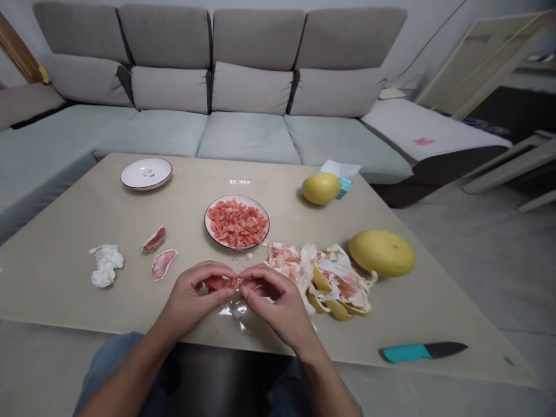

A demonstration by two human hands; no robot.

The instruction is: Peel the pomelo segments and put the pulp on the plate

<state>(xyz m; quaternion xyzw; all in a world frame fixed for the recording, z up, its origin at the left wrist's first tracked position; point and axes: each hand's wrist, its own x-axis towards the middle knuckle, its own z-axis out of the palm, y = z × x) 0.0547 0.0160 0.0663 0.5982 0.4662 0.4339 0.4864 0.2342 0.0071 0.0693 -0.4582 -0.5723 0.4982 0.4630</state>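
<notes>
Between the fingertips of both hands is a piece of red pomelo flesh (pixel 223 282), partly hidden by the fingers. My left hand (pixel 197 295) pinches it from the left, and my right hand (pixel 275 295) grips its right end with thumb and fingers. Just beyond the hands stands a plate (pixel 207 230) with a dark rim, heaped with red pomelo flesh bits (pixel 238 223). Two pomelo segments in their skins, one upper (pixel 154 240) and one lower (pixel 164 264), lie to the left. Right of my right hand is a pile of pomelo peel and membrane (pixel 325 284).
Crumpled tissue (pixel 105 265) lies at the left and a white plate (pixel 146 174) at the back left. One whole pomelo (pixel 382 253) sits right, another (pixel 321 189) beside a tissue pack (pixel 344 184). A teal-handled knife (pixel 423 351) rests near the front edge. Behind the table (pixel 278 174) stands a sofa (pixel 247 130).
</notes>
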